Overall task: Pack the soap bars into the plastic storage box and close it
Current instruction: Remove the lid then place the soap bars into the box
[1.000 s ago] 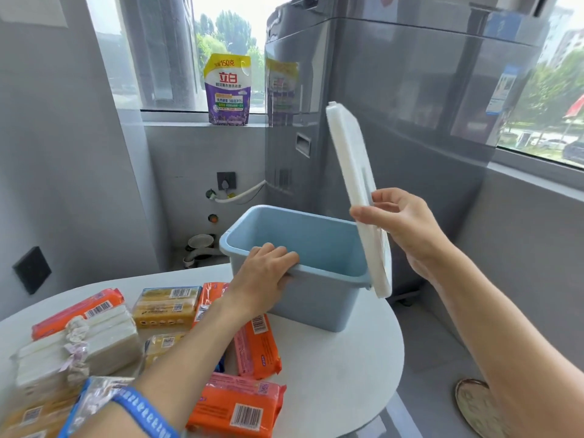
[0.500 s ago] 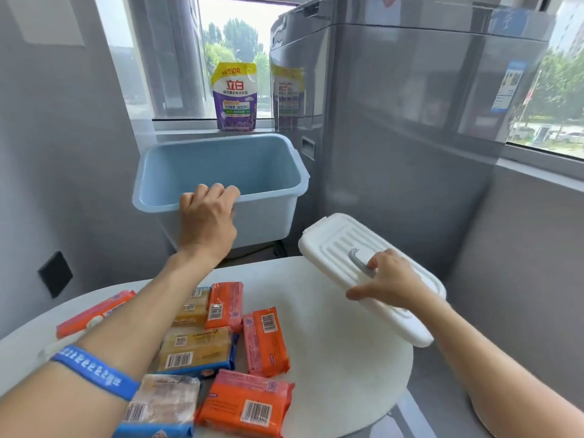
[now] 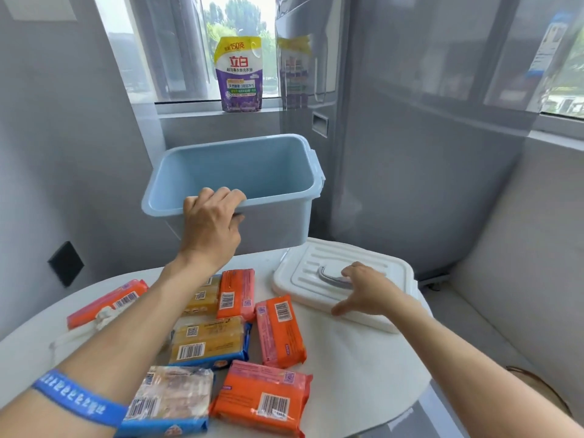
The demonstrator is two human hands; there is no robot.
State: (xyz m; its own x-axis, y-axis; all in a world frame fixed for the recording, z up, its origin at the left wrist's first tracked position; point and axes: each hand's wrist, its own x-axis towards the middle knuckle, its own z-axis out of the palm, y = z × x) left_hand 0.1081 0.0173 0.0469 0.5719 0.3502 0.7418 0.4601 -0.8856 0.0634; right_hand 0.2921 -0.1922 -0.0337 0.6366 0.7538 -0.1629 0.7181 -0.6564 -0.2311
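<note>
The person had two bare arms and two bare hands. No sleeves showed on either arm. There were no gloves and no rings to see. The left hand (image 3: 210, 229) had short, plain nails. The right hand (image 3: 366, 290) looked plain too. On the left arm, partway up from the wrist, there was a blue band (image 3: 79, 398). It was flat and smooth and went around the arm. A row of small white marks ran along it, but they were too blurry to read. The right arm had nothing on it.
</note>
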